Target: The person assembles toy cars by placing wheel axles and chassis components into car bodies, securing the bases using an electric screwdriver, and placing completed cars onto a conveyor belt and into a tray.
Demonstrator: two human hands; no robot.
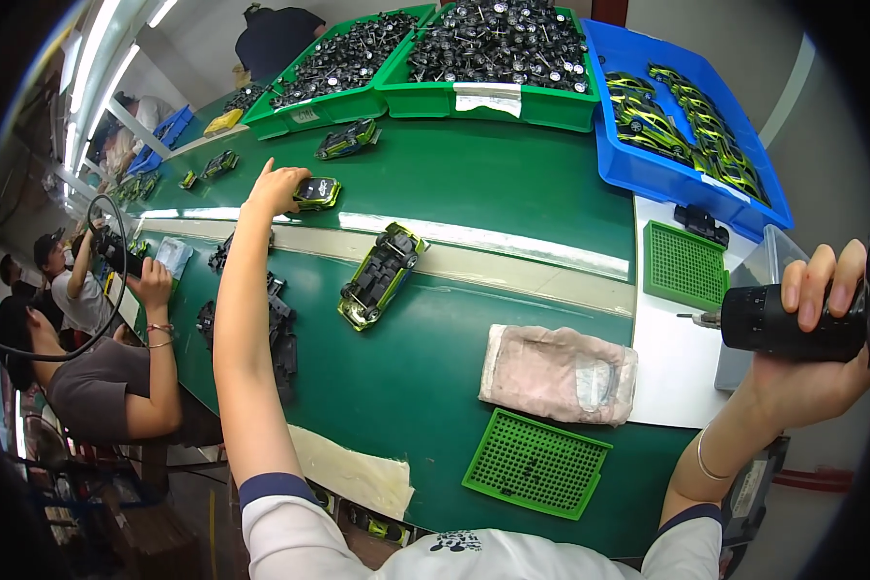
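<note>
My left hand (278,188) reaches far over the green bench, its fingers closed on the near end of a small yellow-green and black toy car (319,194). My right hand (814,314) is wrapped round a black electric screwdriver (778,317), raised at the right with its bit pointing left. Between the hands, an upturned toy car (383,275) shows its black underside. Another toy car (348,140) lies beyond my left hand.
Green bins (493,101) of black wheeled parts stand at the back. A blue bin (628,159) holds several car bodies. Nearer lie a padded cloth rest (512,372) and a green perforated tray (498,474). At the left sits a co-worker (97,387) with another screwdriver.
</note>
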